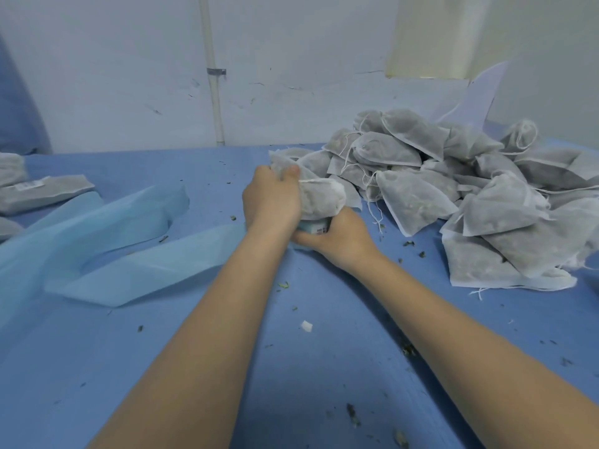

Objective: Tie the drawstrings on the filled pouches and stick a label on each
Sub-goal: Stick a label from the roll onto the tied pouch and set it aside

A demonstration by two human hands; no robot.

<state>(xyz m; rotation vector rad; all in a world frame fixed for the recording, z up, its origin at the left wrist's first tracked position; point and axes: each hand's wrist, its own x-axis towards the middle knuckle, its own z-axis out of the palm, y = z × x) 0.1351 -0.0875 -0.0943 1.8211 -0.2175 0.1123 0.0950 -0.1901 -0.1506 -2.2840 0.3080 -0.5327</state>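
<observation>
My left hand [271,197] grips the upper end of a white mesh pouch [321,199] filled with dark herbs, at the middle of the table. Just below the pouch, my right hand [337,236] holds a small pale roll of labels [316,227], mostly hidden under the fingers. A large heap of filled pouches [486,196] with loose white drawstrings lies to the right, touching the held pouch. Labelled flat pouches [42,192] lie at the far left edge.
The table is covered by a blue cloth [291,367] scattered with dried herb crumbs. Light blue fabric strips [129,247] sprawl across the left. A white scrap [306,326] lies between my forearms. The wall with a white pipe [214,92] stands behind.
</observation>
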